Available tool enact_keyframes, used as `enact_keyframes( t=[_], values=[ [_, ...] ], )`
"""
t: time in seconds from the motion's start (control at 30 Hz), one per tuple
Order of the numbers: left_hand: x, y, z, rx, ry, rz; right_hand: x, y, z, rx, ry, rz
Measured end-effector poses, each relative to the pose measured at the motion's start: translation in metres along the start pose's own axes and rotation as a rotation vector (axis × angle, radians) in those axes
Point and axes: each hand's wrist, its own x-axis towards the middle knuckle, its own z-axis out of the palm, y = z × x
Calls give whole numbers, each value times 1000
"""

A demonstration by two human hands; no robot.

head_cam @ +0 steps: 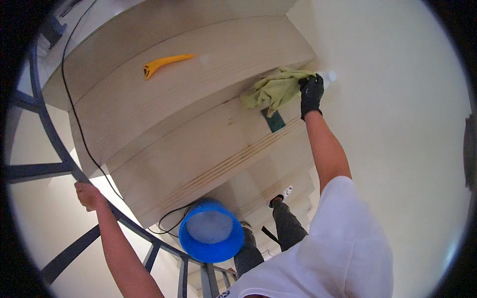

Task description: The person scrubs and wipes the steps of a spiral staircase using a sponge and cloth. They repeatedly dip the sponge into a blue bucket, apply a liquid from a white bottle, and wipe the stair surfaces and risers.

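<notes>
My left hand (88, 195), bare, is closed around the dark metal handrail (56, 139) of the staircase. My right hand (312, 91), in a black glove, is at the wall end of a stair and grips the edge of a green cloth (274, 89). A whitish object with a round end (331, 76), perhaps a bottle, shows just beyond my right fingers; whether they touch it I cannot tell. Partly under the cloth lies a dark green scouring pad (274, 121). On the stair farther up rests a yellow plastic-like tool (167, 64), perhaps a scraper handle.
A blue bucket (238, 242) of cloudy liquid stands by the railing near my legs. A black cable (76, 115) runs along the stairs' open side. A pale wall (402, 123) bounds the right. The steps (186, 149) have grooved edges, and my feet are on lower ones.
</notes>
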Motion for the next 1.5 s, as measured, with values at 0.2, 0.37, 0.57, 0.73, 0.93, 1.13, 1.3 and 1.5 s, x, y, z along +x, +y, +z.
enact_keyframes(
  t=[0.2,0.37,0.57,0.73,0.93,1.13,1.3,1.5],
  values=[
    [17,-21,25,22,130,44,120,78,-3,-707,-75,-705],
    [43,-43,21,96,165,29,183,116,-13,-1126,-309,-562],
    [49,-66,42,230,173,144,261,118,-40,-1214,-410,-667],
    [110,-82,-1,244,321,277,244,124,-9,-1198,-299,-652],
    [86,-87,25,339,259,365,202,112,20,-1168,-303,-722],
    [65,-77,20,306,213,385,91,87,93,-1113,-376,-783],
    [29,-41,14,113,173,246,-22,53,160,-1050,-413,-757],
    [-13,-7,5,57,176,200,-164,28,245,-918,-527,-784]
  ],
)
